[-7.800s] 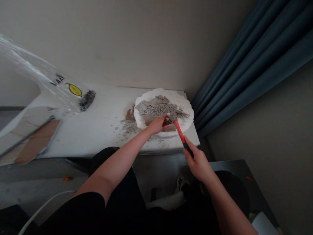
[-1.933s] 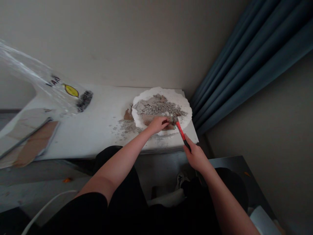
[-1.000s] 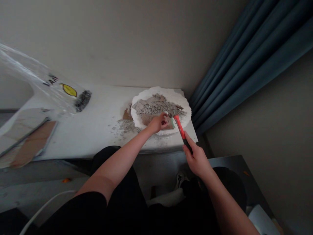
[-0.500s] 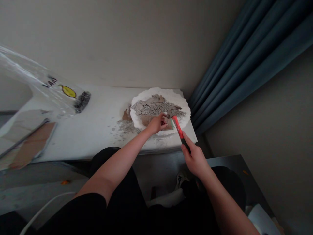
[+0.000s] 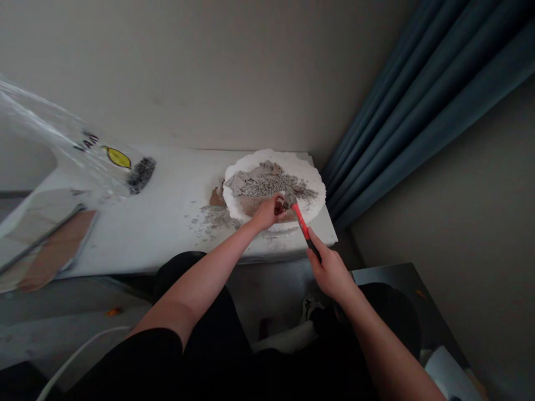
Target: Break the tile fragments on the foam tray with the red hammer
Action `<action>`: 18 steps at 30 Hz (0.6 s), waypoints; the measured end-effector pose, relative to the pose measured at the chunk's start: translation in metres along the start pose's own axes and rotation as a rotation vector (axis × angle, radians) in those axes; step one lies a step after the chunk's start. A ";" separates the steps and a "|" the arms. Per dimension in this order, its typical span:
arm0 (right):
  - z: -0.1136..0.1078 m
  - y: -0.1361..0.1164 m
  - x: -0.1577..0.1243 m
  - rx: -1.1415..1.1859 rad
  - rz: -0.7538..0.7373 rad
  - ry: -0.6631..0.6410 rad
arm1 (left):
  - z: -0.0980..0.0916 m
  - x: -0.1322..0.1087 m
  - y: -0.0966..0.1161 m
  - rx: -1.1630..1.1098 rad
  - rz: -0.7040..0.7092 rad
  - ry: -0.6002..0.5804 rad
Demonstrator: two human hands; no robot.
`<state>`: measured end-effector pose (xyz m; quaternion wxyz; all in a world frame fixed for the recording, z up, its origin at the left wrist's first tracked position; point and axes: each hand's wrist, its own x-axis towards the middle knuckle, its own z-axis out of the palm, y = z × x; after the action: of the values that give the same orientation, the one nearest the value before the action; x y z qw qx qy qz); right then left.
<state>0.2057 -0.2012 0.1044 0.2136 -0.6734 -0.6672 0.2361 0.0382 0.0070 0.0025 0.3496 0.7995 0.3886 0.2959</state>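
My right hand (image 5: 328,266) is wrapped round the black grip of a hammer (image 5: 301,220) with a red handle. The grey hammer head lies right by the fingertips of my left hand (image 5: 270,212), over a rough-edged white slab (image 5: 271,223). My left fingers are bent together in a pinch at the slab's near side, and what they hold is too small and shadowed to name. Crumbly grey-brown material (image 5: 267,182) covers the slab's middle, cracked into small lumps. A browner patch shows beside my left hand.
The slab stands on a white table (image 5: 163,223), with grey crumbs (image 5: 217,220) spilled to its left. Further left are a clear plastic bag (image 5: 104,153) and a brown board (image 5: 58,248). A blue curtain (image 5: 397,111) hangs at the right, above a dark surface (image 5: 401,278).
The hammer and my right hand have shifted slightly left, and the hammer head now shows more plainly beside my left fingers. My left hand stays in place.
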 end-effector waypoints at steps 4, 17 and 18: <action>0.000 -0.002 -0.001 0.015 -0.014 0.032 | 0.001 0.000 -0.001 0.023 0.027 0.011; 0.009 0.000 0.000 -0.109 0.032 -0.046 | -0.021 -0.001 -0.002 0.017 0.016 0.085; 0.011 0.001 0.000 -0.128 0.044 -0.065 | -0.025 -0.001 -0.001 0.019 0.012 0.103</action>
<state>0.1997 -0.2011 0.0952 0.1431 -0.6924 -0.6724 0.2192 0.0186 0.0148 0.0156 0.3198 0.7888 0.4039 0.3353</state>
